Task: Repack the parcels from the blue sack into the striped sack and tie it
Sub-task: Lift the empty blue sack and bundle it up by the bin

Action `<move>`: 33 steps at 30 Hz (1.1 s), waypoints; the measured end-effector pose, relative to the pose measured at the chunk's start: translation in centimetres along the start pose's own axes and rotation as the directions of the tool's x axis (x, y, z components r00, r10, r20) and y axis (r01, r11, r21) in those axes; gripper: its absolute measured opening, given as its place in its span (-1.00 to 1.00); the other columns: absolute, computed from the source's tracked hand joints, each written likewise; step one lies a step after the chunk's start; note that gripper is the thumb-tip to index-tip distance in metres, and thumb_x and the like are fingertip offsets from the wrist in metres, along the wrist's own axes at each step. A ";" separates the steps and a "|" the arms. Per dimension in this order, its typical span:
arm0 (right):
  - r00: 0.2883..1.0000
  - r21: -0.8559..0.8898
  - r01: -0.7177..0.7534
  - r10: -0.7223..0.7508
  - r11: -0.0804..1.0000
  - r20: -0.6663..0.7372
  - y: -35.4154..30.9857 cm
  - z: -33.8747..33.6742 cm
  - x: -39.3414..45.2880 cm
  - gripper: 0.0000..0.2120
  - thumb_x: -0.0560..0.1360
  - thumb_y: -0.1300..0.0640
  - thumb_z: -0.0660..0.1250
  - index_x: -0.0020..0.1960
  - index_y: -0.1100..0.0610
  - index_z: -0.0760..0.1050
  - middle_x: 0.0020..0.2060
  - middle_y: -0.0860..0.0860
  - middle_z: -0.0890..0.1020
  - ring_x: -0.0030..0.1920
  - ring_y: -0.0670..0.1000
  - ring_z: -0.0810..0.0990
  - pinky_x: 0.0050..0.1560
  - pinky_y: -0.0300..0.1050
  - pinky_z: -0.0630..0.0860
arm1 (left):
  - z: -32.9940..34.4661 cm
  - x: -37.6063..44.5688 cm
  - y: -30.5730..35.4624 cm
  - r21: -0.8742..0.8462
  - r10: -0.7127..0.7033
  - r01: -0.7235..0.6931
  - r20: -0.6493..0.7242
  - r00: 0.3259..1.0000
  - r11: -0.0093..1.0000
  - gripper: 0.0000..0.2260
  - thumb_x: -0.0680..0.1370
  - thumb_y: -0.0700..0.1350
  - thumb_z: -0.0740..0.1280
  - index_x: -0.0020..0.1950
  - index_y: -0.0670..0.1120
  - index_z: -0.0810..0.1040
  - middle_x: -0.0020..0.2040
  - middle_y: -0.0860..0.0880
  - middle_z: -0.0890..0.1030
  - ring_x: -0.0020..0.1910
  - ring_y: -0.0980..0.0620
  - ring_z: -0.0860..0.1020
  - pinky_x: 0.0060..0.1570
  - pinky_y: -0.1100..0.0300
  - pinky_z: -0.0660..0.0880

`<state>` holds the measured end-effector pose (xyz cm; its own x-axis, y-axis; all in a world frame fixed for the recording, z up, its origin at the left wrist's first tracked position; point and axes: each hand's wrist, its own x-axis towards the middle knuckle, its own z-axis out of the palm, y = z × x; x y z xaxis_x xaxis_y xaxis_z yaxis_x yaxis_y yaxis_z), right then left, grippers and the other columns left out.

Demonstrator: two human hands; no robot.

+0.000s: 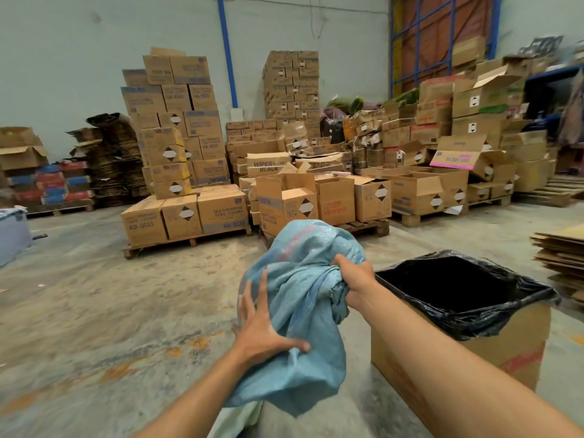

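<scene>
Bunching the blue sack (300, 298) in front of the body, the person's right hand (350, 279) grips a gathered fistful of its fabric, fingers curled tight, while the left hand (262, 330) lies flat against the side, fingers spread, apparently to steady the limp cloth. It hangs above the concrete floor (126, 311), just beside a cardboard box (489, 352) lined with a black bag (505, 314). No striped sack is clearly visible.

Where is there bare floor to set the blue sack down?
Bare concrete floor lies left of the blue sack, in front of the pallet of boxes. Right is crowded: the bin-lined carton and flattened cardboard.
</scene>
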<state>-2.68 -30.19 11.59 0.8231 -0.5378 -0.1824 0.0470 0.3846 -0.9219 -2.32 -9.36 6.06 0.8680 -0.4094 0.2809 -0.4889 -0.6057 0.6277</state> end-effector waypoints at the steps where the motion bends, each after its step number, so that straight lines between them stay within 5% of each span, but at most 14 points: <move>1: 0.996 0.075 -0.074 0.070 0.994 0.057 0.3 0.1 0.0 -0.62 0.32 0.28 0.38 0.13 0.29 0.51 -0.08 0.20 0.65 -0.16 0.18 0.68 -0.17 0.09 0.64 | -0.1 0.1 -0.2 -0.055 0.012 -0.012 0.000 1.000 0.998 0.39 0.01 0.37 0.61 0.41 0.42 -0.47 0.56 0.14 -0.33 0.57 -0.04 -0.24 0.48 -0.31 -0.03; 4: 0.934 0.128 -0.319 0.289 0.939 0.210 1.1 0.4 -1.2 -0.56 0.40 0.18 0.39 0.22 0.38 0.54 0.05 0.27 0.67 0.01 0.24 0.68 0.01 0.22 0.63 | -0.3 0.7 -0.1 -0.405 0.078 -0.090 -0.044 0.996 0.910 0.40 0.09 0.00 0.73 0.47 0.41 -0.34 0.52 0.30 0.06 0.52 0.20 0.18 0.47 -0.02 0.26; 7: 0.864 0.113 -0.412 0.348 0.904 0.364 2.1 0.2 -2.7 -0.66 0.58 0.08 0.29 0.02 0.38 0.61 -0.06 0.29 0.69 -0.10 0.23 0.70 -0.21 0.13 0.67 | 0.0 1.7 -0.4 -0.590 0.034 -0.124 -0.161 0.986 0.798 0.33 0.14 -0.27 0.67 0.56 0.26 -0.20 0.39 0.35 0.30 0.36 0.33 0.39 0.27 0.28 0.43; 9: 0.837 0.068 -0.419 0.356 0.905 0.416 3.1 0.3 -3.4 -0.64 0.60 0.06 0.27 -0.12 0.35 0.63 -0.20 0.26 0.70 -0.29 0.18 0.71 -0.38 0.01 0.65 | -0.1 2.4 -0.8 -0.647 0.032 -0.135 -0.169 0.985 0.751 0.20 0.17 -0.19 0.64 0.59 0.02 -0.08 0.40 0.17 0.34 0.30 0.35 0.44 0.18 0.39 0.45; 12: 0.811 -0.040 -0.382 0.355 0.923 0.465 4.1 0.7 -4.1 -0.73 0.57 0.09 0.31 -0.09 0.30 0.62 -0.22 0.20 0.70 -0.33 0.11 0.70 -0.38 -0.11 0.62 | -0.4 2.4 -0.9 -0.725 -0.047 -0.066 -0.135 0.990 0.685 0.26 0.02 0.18 0.70 0.55 -0.17 0.13 0.42 -0.24 0.39 0.35 -0.05 0.48 0.23 0.07 0.52; 13: 0.802 -0.096 -0.370 0.369 0.924 0.470 4.3 0.8 -4.2 -0.77 0.55 0.10 0.34 -0.08 0.29 0.61 -0.24 0.19 0.70 -0.33 0.09 0.70 -0.37 -0.13 0.61 | -0.6 2.5 -1.2 -0.730 -0.060 -0.062 -0.140 0.988 0.681 0.28 -0.02 0.19 0.70 0.53 -0.23 0.16 0.35 -0.25 0.44 0.27 -0.05 0.54 0.13 0.11 0.57; 15: 0.789 -0.269 -0.339 0.428 0.901 0.440 4.5 0.6 -4.6 -0.82 0.54 0.12 0.39 -0.08 0.26 0.60 -0.27 0.16 0.69 -0.36 0.06 0.68 -0.38 -0.16 0.59 | -1.2 2.3 -0.6 -0.703 -0.114 -0.059 -0.196 0.974 0.708 0.13 0.11 -0.04 0.71 0.51 -0.27 0.17 0.21 -0.12 0.50 0.03 0.19 0.62 -0.14 0.34 0.58; 17: 0.813 -0.467 -0.279 0.465 0.839 0.350 4.6 -0.1 -4.7 -0.81 0.54 0.06 0.39 -0.11 0.19 0.56 -0.30 0.08 0.65 -0.40 0.00 0.61 -0.40 -0.23 0.53 | -1.5 2.1 -0.1 -0.739 -0.170 -0.009 -0.167 0.971 0.674 -0.06 0.29 -0.40 0.55 0.55 -0.13 0.14 0.19 -0.04 0.50 -0.07 0.20 0.62 -0.26 0.37 0.56; 20: 0.866 -0.779 -0.104 0.442 0.619 0.236 4.3 -1.9 -3.7 -0.56 0.47 -0.28 0.33 -0.01 0.12 0.53 -0.17 0.01 0.62 -0.35 -0.02 0.56 -0.24 -0.18 0.48 | -2.5 1.8 0.3 -0.729 -0.169 0.019 -0.133 0.977 0.684 -0.35 0.34 -0.28 0.42 0.40 0.04 0.39 0.11 -0.02 0.65 0.00 0.04 0.66 -0.19 0.29 0.59; 22: 0.902 -0.875 0.020 0.368 0.484 0.225 3.8 -3.0 -2.9 -0.29 0.31 -0.43 0.38 0.17 0.12 0.47 -0.06 0.01 0.64 -0.24 0.00 0.63 -0.16 -0.12 0.53 | -3.0 1.8 0.4 -0.675 -0.138 0.023 -0.117 0.984 0.738 -0.55 0.38 -0.28 0.39 0.20 0.07 0.51 -0.04 0.11 0.71 -0.05 0.16 0.67 -0.18 0.34 0.57; 25: 0.948 -0.830 0.289 -0.025 0.476 0.316 3.1 -4.3 -2.2 0.22 -0.02 -0.42 0.57 0.45 0.04 0.15 0.30 0.03 0.42 0.25 0.11 0.50 0.22 0.10 0.50 | -3.5 1.8 0.5 -0.639 -0.185 0.091 -0.082 0.979 0.763 -0.70 0.55 -0.44 0.27 0.10 -0.07 0.54 -0.23 0.12 0.71 -0.22 0.21 0.66 -0.29 0.42 0.53; 28: 0.754 -0.665 0.655 -0.262 0.358 0.602 0.9 -4.5 -1.9 0.41 -0.07 -0.28 0.67 0.51 -0.25 -0.18 0.44 -0.07 0.07 0.49 0.11 0.07 0.47 0.30 0.17 | -3.9 2.2 0.7 -0.514 -0.206 0.134 -0.085 0.975 0.847 -0.69 0.59 -0.50 0.12 0.30 -0.34 0.44 -0.13 -0.05 0.64 -0.31 0.29 0.61 -0.34 0.49 0.46; 31: 0.576 -0.596 0.803 -0.237 -0.017 0.783 -1.3 -3.6 -1.7 0.47 -0.07 -0.35 0.63 0.52 -0.31 -0.32 0.54 -0.06 -0.33 0.53 0.10 -0.42 0.44 0.46 -0.24 | -4.4 2.8 -0.1 -0.500 -0.214 0.184 -0.001 0.977 0.846 -0.68 0.61 -0.51 0.03 0.36 -0.56 0.21 0.12 -0.29 0.46 0.09 -0.09 0.51 -0.21 0.40 0.49; 33: 0.476 -0.498 0.852 -0.159 -0.160 0.865 -2.0 -2.5 -2.1 0.47 -0.06 -0.36 0.61 0.54 -0.26 -0.31 0.55 -0.05 -0.37 0.51 0.05 -0.48 0.39 0.44 -0.42 | -5.4 2.8 0.3 -0.440 -0.244 0.258 0.088 0.966 0.860 -0.70 0.64 -0.44 0.04 0.35 -0.41 0.34 0.10 -0.22 0.54 0.02 -0.08 0.53 -0.15 0.36 0.51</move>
<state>-5.93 -31.71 12.95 0.8739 0.3320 0.3551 0.4119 -0.8936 -0.1783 0.48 -6.97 10.95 0.9501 -0.3073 0.0542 -0.1589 -0.3268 0.9316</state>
